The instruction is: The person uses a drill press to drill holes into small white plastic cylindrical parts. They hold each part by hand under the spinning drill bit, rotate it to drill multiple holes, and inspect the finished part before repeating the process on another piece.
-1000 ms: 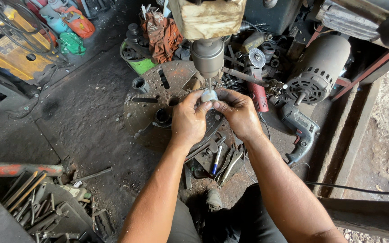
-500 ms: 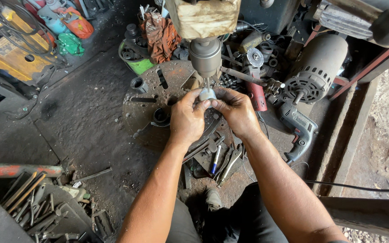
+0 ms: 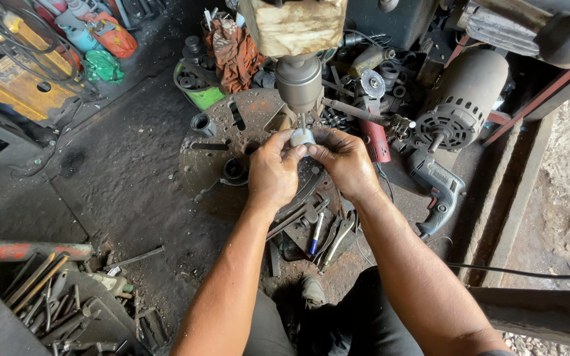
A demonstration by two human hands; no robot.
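Observation:
Both my hands meet under the chuck of a drill press [image 3: 298,82]. My left hand [image 3: 273,173] and my right hand [image 3: 344,161] pinch a small pale cylindrical part [image 3: 302,137] between their fingertips, right below the drill bit. The part sits just above the round rusty slotted table [image 3: 219,142] of the press. My forearms run down toward the bottom of the view.
An electric motor [image 3: 460,105] stands at the right, a hand drill [image 3: 433,188] lies below it. Wrenches and a blue pen [image 3: 316,234] lie under my hands. A green bowl [image 3: 202,92], rags and scrap sit behind. A tool tray [image 3: 61,296] is at lower left.
Both hands stay on the small part under the chuck. They have shifted very slightly; nothing was let go.

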